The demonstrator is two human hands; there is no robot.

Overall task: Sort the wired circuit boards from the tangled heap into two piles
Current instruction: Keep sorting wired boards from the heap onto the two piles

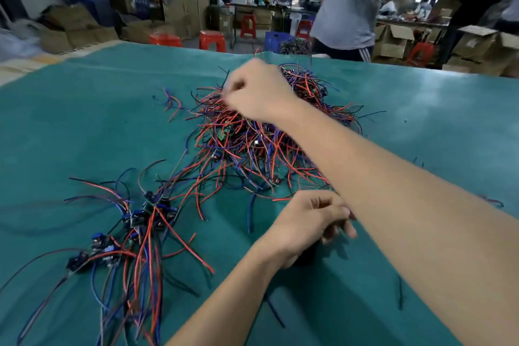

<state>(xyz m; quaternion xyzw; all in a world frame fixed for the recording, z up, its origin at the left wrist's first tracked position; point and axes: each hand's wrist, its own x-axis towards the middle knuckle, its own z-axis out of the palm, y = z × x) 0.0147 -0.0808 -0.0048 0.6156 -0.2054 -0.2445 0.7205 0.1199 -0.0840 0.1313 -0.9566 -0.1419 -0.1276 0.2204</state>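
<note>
A: Where is the tangled heap (261, 143)?

B: Toward twelve o'clock on the green bench (98, 109), a mound of red, blue and black wires with small boards buried in it.

A: And the right hand (258, 90)?

B: It reaches across to the heap's eleven o'clock side, fingers curled in over the wires. It is blurred, so I cannot tell whether its grip has hold of a wire or nothing.

A: The left hand (309, 222)?

B: It sits at the heap's six o'clock edge, just under the right forearm. The fingers are curled and the fingertips pinched together, but what they pinch, if anything, is too small to make out.

A: Any sorted pile (134, 222) yet?

B: One, toward eight o'clock: several dark boards with blue parts lie close together, their long wires trailing toward six o'clock. A few strands run between it and the heap.

A: Anything else?

B: A loose bit of wire (171, 101) at eleven o'clock of the heap. Beyond the bench, red stools (212, 39), cardboard boxes (393, 39) and a person in a grey shirt (345, 8).
</note>
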